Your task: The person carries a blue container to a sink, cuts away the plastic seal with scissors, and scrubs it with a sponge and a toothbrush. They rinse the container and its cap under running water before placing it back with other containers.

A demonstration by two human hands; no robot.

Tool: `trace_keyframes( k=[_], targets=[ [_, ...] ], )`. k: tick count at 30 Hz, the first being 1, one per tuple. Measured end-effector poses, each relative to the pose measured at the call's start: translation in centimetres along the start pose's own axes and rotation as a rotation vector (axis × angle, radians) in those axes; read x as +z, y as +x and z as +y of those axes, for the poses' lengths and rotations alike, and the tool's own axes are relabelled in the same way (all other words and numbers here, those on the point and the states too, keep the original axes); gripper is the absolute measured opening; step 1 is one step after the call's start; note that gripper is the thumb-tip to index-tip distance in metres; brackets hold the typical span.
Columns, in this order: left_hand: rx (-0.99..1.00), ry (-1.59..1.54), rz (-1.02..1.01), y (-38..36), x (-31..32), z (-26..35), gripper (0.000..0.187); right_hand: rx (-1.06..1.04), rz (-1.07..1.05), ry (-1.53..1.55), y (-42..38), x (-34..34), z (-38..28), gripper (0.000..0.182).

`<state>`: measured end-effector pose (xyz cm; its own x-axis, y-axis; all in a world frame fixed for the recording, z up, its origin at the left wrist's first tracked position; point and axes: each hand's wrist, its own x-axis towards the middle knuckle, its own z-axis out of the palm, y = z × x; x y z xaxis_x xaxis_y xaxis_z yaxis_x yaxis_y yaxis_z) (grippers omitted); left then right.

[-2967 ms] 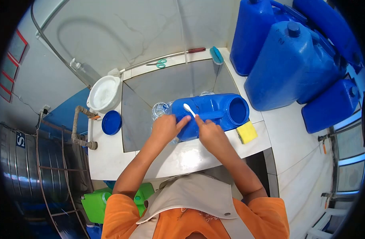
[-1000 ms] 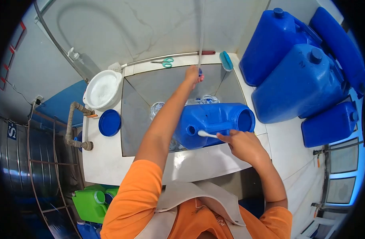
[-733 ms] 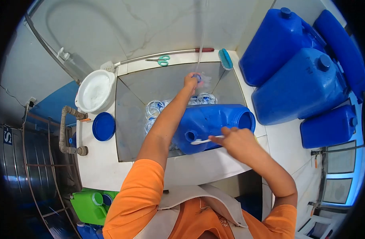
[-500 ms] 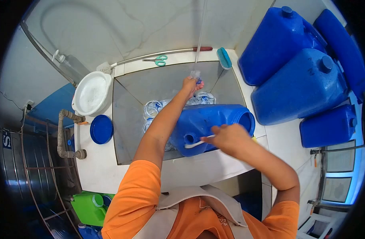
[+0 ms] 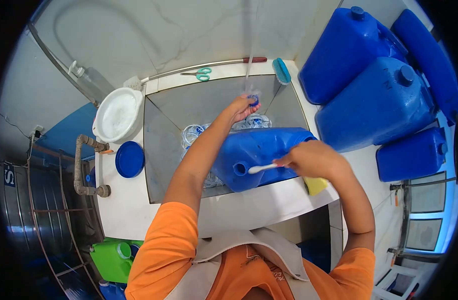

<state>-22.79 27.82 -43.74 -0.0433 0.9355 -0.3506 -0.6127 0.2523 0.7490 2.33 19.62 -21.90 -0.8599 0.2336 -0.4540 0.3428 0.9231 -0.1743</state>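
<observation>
A blue jug (image 5: 259, 142) lies on its side over the sink, its small spout hole facing me. My left hand (image 5: 245, 106) is beyond the jug, closed on a small blue cap (image 5: 253, 100) under a thin stream of water. My right hand (image 5: 311, 160) grips a white-handled brush (image 5: 263, 168) just beside the spout hole, above the jug's right part. Several clear rings with blue bits (image 5: 192, 134) lie in the sink (image 5: 164, 145) behind and left of the jug.
A white basin (image 5: 118, 115) and a blue lid (image 5: 130, 159) sit on the left ledge. Scissors (image 5: 203, 74) and a teal brush (image 5: 282, 71) lie along the back. Large blue jugs (image 5: 371, 105) stand right; a yellow sponge (image 5: 316, 185) lies at the front edge.
My right hand has moved right, and the brush is now more level. My left hand has shifted slightly right with the cap. The yellow sponge shows more.
</observation>
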Motion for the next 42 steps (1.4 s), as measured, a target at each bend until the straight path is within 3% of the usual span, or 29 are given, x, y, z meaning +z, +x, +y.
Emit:
trace_keyframes(
  k=[1,2,4,6,8,9,10,12,14,16,17,19,20,22,23,25,26,28,30,32,33,35,36,38,40,42],
  targets=[
    [-0.095,0.043,-0.147,-1.4,0.7,0.9,0.017,0.060,-0.009,0.053,-0.4,-0.6,0.5,0.031],
    [-0.090,0.045,-0.147,-3.0,1.2,1.6,0.017,0.120,-0.020,0.109,-0.7,-0.9,0.6,0.030],
    [-0.168,0.300,-0.347,-7.6,3.3,3.9,0.019,0.133,-0.028,0.122,0.2,-0.3,-0.5,0.029],
    [-0.161,0.399,-0.336,-12.2,5.6,5.2,0.017,0.093,0.114,0.175,1.2,1.3,-1.4,0.027],
    [-0.103,0.894,-0.469,-16.4,7.3,6.0,0.011,0.130,0.078,0.227,1.2,1.8,-1.7,0.027],
    [-0.017,1.107,-0.451,-17.9,8.0,5.5,0.012,0.138,0.044,0.220,0.8,1.7,-1.2,0.027],
    [-0.013,1.109,-0.443,-18.7,8.0,5.3,0.012,0.146,0.009,0.209,0.4,1.5,-0.7,0.027],
    [0.529,1.582,-0.414,-20.1,8.1,5.1,0.019,0.129,0.001,0.171,0.8,0.6,-0.7,0.026],
    [0.474,1.576,-0.307,-20.0,7.9,5.3,0.025,0.116,-0.027,0.114,2.3,-0.9,-2.1,0.027],
    [0.688,1.477,-0.063,-18.4,6.1,4.2,0.022,0.075,-0.058,0.158,3.0,-2.3,-2.3,0.027],
    [0.704,1.475,-0.048,-17.4,5.3,3.9,0.022,0.079,-0.049,0.086,3.0,-3.2,-2.0,0.027],
    [0.400,0.858,0.056,-16.3,3.7,2.6,0.022,0.121,-0.069,-0.072,3.9,-4.1,-1.5,0.026],
    [0.408,0.853,0.067,-16.1,2.9,2.1,0.022,0.114,-0.070,-0.083,4.7,-3.8,-1.2,0.026],
    [0.253,0.436,0.070,-16.6,2.4,1.8,0.023,0.022,-0.068,-0.113,6.0,-3.7,-1.0,0.025],
    [0.268,0.422,0.082,-16.7,2.1,1.9,0.023,0.012,-0.074,-0.133,6.1,-4.2,-0.4,0.025],
    [0.255,0.238,0.180,-17.4,1.6,2.0,0.023,0.053,-0.066,0.192,5.8,-6.1,-0.4,0.021],
    [0.263,0.221,0.196,-17.9,1.2,2.1,0.023,0.040,-0.079,0.177,6.3,-6.5,-0.7,0.021],
    [0.368,0.649,0.346,-18.1,-0.2,1.4,0.024,-0.011,-0.121,0.080,7.2,-6.8,-2.3,0.023],
    [0.371,0.565,0.318,-18.4,0.0,-0.1,0.025,-0.047,-0.168,0.010,10.3,-5.3,-3.4,0.023],
    [0.379,0.484,0.293,-18.3,0.3,-0.7,0.025,0.026,-0.456,-0.094,13.4,-3.9,-5.2,0.022],
    [0.357,0.486,0.273,-17.8,0.2,-0.9,0.025,0.020,-0.463,-0.107,14.1,-4.1,-5.6,0.022],
    [0.392,0.673,0.302,-16.8,0.2,-0.8,0.026,0.032,-0.631,-0.174,15.7,-5.1,-6.4,0.023],
    [0.394,0.663,0.312,-16.4,0.1,-0.9,0.026,0.027,-0.637,-0.184,16.4,-6.2,-5.8,0.023],
    [0.352,0.540,0.252,-15.7,0.5,-1.0,0.026,0.210,-0.656,-0.236,16.9,-8.8,-3.8,0.024],
    [0.330,0.484,0.263,-15.3,0.4,-1.2,0.022,0.175,-0.662,-0.317,17.6,-7.4,-5.2,0.026],
    [0.612,0.588,0.165,-15.0,-0.2,-1.6,0.022,-0.046,-0.720,-0.324,17.7,-5.7,-6.6,0.028]
  ],
)
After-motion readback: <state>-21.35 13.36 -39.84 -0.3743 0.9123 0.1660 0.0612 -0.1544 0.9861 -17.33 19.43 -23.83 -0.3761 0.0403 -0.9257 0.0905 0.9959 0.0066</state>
